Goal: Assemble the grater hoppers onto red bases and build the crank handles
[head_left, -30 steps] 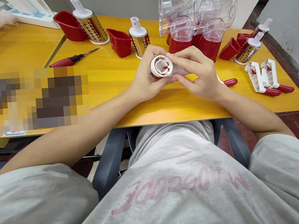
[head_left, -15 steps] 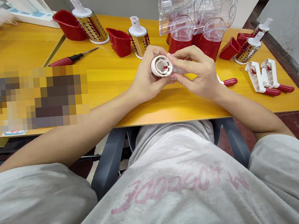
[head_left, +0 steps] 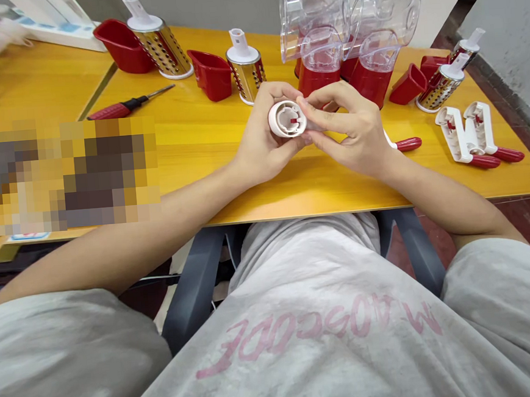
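Note:
Above the table's front part, my left hand [head_left: 262,134] is closed around the round hub of a white crank handle [head_left: 281,125], its hollow end facing me with a small red piece inside. My right hand [head_left: 348,124] pinches the hub's right side with thumb and fingers. A red grip [head_left: 409,144] with a bit of white shows past the right hand; I cannot tell whether it belongs to the held crank handle. Two more white crank handles [head_left: 455,137] with red grips lie to the right. Behind the hands stand clear housings [head_left: 314,11] on red bases.
On the left a red-handled screwdriver [head_left: 111,109] lies on the yellow table [head_left: 189,168]. Metal grater drums [head_left: 166,50] and red pushers [head_left: 212,74] line the back. Further drums [head_left: 442,86] and a red pusher [head_left: 407,83] stand at the right. A blurred patch covers the left side.
Almost nothing differs. Both hands keep the same hold on the crank handle, and the view has shifted very slightly.

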The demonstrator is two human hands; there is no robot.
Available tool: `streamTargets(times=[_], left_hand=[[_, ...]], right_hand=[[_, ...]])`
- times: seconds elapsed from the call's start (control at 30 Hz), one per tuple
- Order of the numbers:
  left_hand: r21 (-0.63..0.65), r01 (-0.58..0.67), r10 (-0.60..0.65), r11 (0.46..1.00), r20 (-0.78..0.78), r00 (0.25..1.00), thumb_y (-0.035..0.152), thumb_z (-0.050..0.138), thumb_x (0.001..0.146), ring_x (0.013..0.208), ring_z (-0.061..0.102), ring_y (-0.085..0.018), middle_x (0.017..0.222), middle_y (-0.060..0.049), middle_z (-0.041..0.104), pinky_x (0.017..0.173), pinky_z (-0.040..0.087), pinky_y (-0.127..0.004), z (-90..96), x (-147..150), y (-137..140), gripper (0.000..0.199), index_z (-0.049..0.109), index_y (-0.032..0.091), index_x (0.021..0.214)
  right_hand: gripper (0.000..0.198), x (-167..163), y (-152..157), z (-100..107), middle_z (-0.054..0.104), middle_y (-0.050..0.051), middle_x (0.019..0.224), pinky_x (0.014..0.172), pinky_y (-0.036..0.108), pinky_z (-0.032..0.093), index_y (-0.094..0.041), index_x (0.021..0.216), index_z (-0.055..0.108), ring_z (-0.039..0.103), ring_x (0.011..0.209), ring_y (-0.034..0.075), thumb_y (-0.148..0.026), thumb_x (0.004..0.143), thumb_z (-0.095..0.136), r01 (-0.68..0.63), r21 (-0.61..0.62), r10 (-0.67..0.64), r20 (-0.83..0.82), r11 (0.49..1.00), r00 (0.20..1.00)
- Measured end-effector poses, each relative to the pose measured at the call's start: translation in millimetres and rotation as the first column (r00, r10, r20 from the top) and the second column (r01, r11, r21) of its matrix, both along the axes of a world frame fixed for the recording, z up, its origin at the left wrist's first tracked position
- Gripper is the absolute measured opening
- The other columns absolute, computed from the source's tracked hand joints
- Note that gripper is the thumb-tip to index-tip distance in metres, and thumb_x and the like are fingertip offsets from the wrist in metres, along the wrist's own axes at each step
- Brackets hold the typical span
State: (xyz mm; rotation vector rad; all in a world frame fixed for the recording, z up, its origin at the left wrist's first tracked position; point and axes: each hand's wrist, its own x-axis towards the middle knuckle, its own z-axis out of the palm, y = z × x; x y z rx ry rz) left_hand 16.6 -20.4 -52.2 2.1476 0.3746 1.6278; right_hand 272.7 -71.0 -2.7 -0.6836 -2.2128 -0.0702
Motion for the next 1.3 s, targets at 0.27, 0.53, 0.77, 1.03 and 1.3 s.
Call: streamTargets(times=[0.27, 0.53, 0.77, 1.03, 1.3], left_hand=[[-0.149, 0.149, -0.151, 0.978, -0.009, 0.988, 0.107, 0.096, 0.095, 0.111, 0.081, -0.033, 0.137, -0.014, 0.076, 0.085, 0.075, -0.044, 8.4, -6, -5, 0.097, 0.072, 0.034, 0.153], [-0.246, 0.159, -0.156, 0.956, 0.032, 0.987, 0.099, 0.083, 0.11, 0.101, 0.084, -0.032, 0.126, -0.012, 0.081, 0.076, 0.081, -0.043, -3.6, -1, 3, 0.08, 0.081, 0.033, 0.155], [-0.262, 0.105, -0.095, 0.959, 0.053, 0.994, 0.097, 0.079, 0.113, 0.09, 0.076, -0.029, 0.117, -0.013, 0.078, 0.075, 0.079, -0.046, -14.1, 4, 14, 0.074, 0.082, 0.028, 0.141], [-0.224, -0.094, 0.087, 0.97, -0.041, 0.995, 0.097, 0.071, 0.114, 0.084, 0.069, -0.03, 0.102, -0.01, 0.073, 0.075, 0.072, -0.049, 10.6, -4, -11, 0.068, 0.078, 0.03, 0.118], [-0.366, 0.081, -0.098, 0.927, -0.028, 0.995, 0.098, 0.077, 0.111, 0.101, 0.079, -0.031, 0.126, -0.013, 0.076, 0.075, 0.075, -0.043, 18.1, -5, -23, 0.076, 0.076, 0.028, 0.139]], right_hand=[[0.055, 0, 5, -2, 0.085, 0.013, 0.158, 0.137, 0.062, 0.078, -0.035, 0.175, 0.082, 0.084, 0.149, 0.031, -0.061, 0.132, 0.06, 0.029, 0.045, -0.029, -0.002, 0.999, 1.0], [0.06, 4, 13, -7, 0.084, 0.014, 0.16, 0.139, 0.066, 0.076, -0.033, 0.181, 0.077, 0.082, 0.154, 0.033, -0.058, 0.131, 0.057, 0.005, 0.027, -0.006, 0.032, 1.0, 0.999], [0.056, 0, 10, -7, 0.085, 0.017, 0.162, 0.138, 0.065, 0.075, -0.03, 0.176, 0.079, 0.081, 0.152, 0.035, -0.056, 0.13, 0.061, -0.013, 0.004, 0.013, 0.057, 1.0, 0.998], [0.055, -3, -1, -4, 0.083, 0.017, 0.163, 0.141, 0.069, 0.07, -0.027, 0.179, 0.076, 0.079, 0.152, 0.035, -0.047, 0.132, 0.057, 0.012, 0.008, -0.013, 0.115, 1.0, 0.993], [0.059, -1, -1, -3, 0.081, 0.019, 0.168, 0.141, 0.071, 0.068, -0.029, 0.186, 0.074, 0.077, 0.156, 0.038, -0.047, 0.133, 0.055, 0.04, -0.001, -0.039, 0.15, 0.999, 0.988]])
